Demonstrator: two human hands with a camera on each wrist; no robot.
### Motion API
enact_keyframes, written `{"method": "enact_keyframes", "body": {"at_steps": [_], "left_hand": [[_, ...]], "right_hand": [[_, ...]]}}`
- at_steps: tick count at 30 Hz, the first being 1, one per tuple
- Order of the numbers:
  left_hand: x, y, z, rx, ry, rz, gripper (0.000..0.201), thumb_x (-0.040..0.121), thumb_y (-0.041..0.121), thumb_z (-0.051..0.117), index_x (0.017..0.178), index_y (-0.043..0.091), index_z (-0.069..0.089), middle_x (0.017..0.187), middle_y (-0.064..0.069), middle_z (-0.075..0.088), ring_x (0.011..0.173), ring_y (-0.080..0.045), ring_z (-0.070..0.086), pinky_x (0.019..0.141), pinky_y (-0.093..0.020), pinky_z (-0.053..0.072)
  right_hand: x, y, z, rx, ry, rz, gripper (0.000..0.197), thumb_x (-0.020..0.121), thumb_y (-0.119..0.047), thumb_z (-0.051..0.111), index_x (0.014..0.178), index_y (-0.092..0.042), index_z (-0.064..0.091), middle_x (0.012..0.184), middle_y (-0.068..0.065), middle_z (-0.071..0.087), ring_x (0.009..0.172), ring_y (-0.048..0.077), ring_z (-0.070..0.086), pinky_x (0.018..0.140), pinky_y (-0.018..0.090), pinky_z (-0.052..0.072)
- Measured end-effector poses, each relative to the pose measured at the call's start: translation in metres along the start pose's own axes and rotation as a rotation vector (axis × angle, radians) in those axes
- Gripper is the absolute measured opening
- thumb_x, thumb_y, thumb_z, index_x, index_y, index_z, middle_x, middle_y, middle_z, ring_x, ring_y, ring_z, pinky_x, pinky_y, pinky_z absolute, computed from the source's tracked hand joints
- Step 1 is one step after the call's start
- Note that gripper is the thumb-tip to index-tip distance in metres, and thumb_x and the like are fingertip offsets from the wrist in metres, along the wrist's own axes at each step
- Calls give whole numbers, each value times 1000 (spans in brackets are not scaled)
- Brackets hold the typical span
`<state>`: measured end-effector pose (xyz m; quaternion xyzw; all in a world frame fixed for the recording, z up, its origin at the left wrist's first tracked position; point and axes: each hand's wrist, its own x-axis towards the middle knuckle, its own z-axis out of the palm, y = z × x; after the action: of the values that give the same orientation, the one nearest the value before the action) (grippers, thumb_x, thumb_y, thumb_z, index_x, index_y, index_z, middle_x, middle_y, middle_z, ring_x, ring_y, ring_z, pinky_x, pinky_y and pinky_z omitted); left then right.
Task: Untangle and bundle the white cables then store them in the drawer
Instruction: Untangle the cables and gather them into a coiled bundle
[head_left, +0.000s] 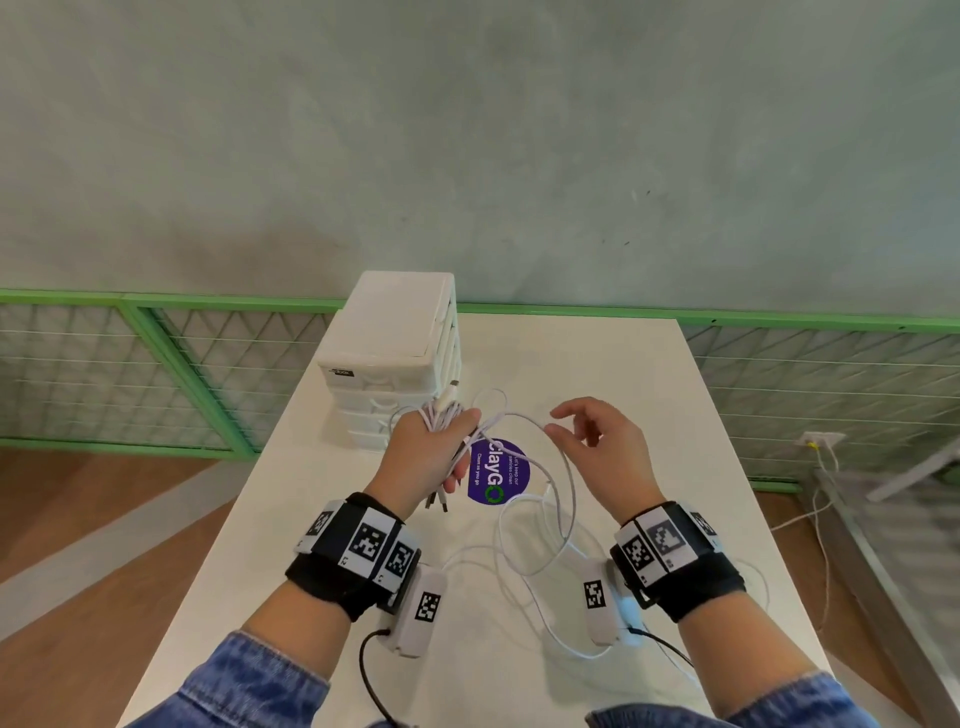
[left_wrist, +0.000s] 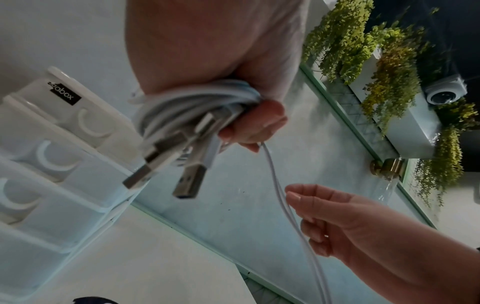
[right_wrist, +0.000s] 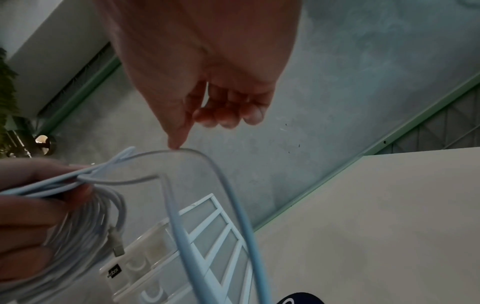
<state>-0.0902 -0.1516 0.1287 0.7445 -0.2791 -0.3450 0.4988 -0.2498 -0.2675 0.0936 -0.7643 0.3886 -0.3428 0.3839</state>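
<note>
Coils of white cables (head_left: 440, 415) wrap the gripping left hand (head_left: 426, 460), drawer unit (head_left: 389, 338) just beyond it; right hand (head_left: 605, 452), loosely curled, touches the trailing strand (head_left: 519, 415) with one fingertip. Feeding slack steadily should keep turns snug.

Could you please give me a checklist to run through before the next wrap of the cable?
1. Coil held in left hand: ok, fingers curled round it.
2. Loose strand gripped by right hand: not ok, it only touches a fingertip.
3. Slack loops on table free of knots: cannot tell, they overlap.
4. Drawer unit open for storing: not ok, visible drawers shut.
</note>
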Motion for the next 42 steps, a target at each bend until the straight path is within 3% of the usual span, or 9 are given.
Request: {"method": "enact_keyframes", "body": {"at_steps": [5, 9, 16, 20, 24, 28, 32, 38, 42], "left_hand": [[-2, 0, 1, -12, -35, 5, 38, 89, 32, 60, 59, 11, 53, 44, -7, 47, 32, -17, 38, 36, -20, 34], [-4, 0, 1, 42, -205, -14, 47, 93, 45, 48, 65, 8, 55, 46, -7, 48, 32, -16, 39, 38, -18, 30], [-8, 8, 4, 78, -360, -17, 58, 93, 55, 40, 63, 9, 57, 49, -6, 52, 36, -18, 41, 39, -18, 32], [-7, 6, 8, 122, -422, -61, 72, 95, 59, 31, 84, -5, 63, 51, -5, 53, 39, -18, 44, 39, -18, 34], [-10, 7, 13, 67, -456, -69, 72, 95, 61, 23, 61, 9, 60, 53, -9, 53, 39, -19, 45, 41, -20, 36], [-11, 11, 16, 11, -404, -76, 73, 98, 56, 24, 49, 18, 64, 50, -9, 53, 37, -18, 44, 41, -23, 36], [-11, 12, 17, 23, -324, -14, 64, 94, 58, 33, 52, 19, 61, 49, -10, 53, 33, -17, 42, 41, -24, 35], [-11, 8, 16, 30, -383, 23, 68, 88, 67, 31, 50, 19, 60, 46, -9, 52, 36, -21, 42, 41, -24, 34], [-14, 8, 19, 66, -282, 95, 64, 94, 60, 30, 63, 12, 58, 41, -5, 39, 33, -17, 33, 36, -21, 27]], "right_hand": [[0, 8, 6, -119, -172, 44, 9, 89, -26, 60, 86, -23, 68, 80, -7, 59, 73, 1, 52, 65, 9, 36], [0, 1, 7, 129, -116, 67, 20, 93, -11, 50, 80, -20, 61, 63, -4, 56, 54, 11, 53, 61, 25, 46], [5, -6, 2, 156, -37, -72, 26, 94, -7, 48, 82, -27, 59, 89, -8, 63, 82, -7, 54, 74, 5, 38], [1, -14, 3, 329, -76, -36, 22, 94, -28, 44, 85, -31, 64, 90, -9, 62, 89, 4, 56, 82, 15, 41], [-3, -14, 9, 201, -109, -88, 36, 77, -57, 54, 102, -34, 65, 87, -6, 55, 76, 1, 49, 71, 9, 37], [-3, -13, 16, 112, -71, -71, 19, 84, -36, 64, 102, -32, 68, 83, -5, 55, 69, 2, 46, 66, 10, 35], [-7, -14, 16, 184, -111, -91, 14, 88, -32, 59, 77, -33, 68, 76, -5, 54, 68, 1, 49, 64, 9, 35], [-8, -19, 12, 328, -171, -39, 20, 93, -18, 52, 99, -13, 71, 89, 2, 54, 76, -9, 52, 71, 3, 38], [-9, -23, 13, 346, -221, -40, 20, 94, -14, 51, 100, -19, 69, 95, 4, 54, 81, -14, 52, 73, 1, 38]]}}
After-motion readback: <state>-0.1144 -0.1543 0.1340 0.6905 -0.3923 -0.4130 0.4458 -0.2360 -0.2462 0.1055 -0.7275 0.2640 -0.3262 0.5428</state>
